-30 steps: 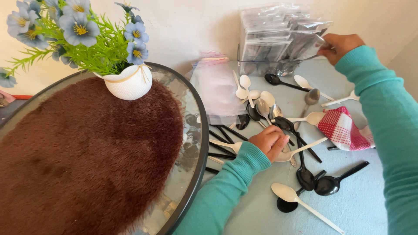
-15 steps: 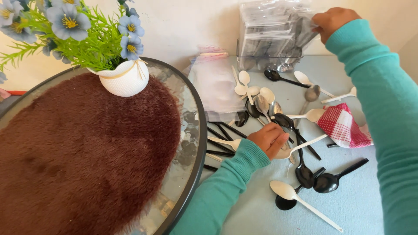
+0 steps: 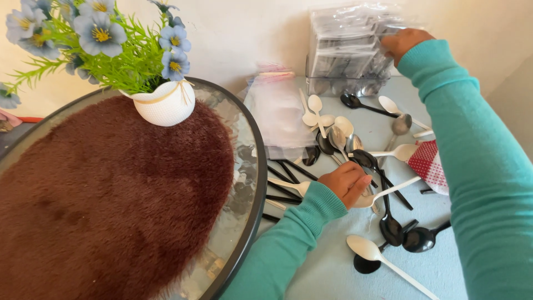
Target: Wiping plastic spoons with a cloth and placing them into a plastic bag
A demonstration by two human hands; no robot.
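- Right hand at back, fingers gripping a clear packet of dark spoons, upright in the stack.
- Left hand curled over scattered spoons; fingers bent together, pinch unclear.
- Spoons black, white, silver on pale-blue table.

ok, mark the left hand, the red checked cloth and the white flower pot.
left hand (image 3: 345,182), head view, on the back of the hand.
red checked cloth (image 3: 428,165), head view, on its visible folded face.
white flower pot (image 3: 166,104), head view, on its front wall.
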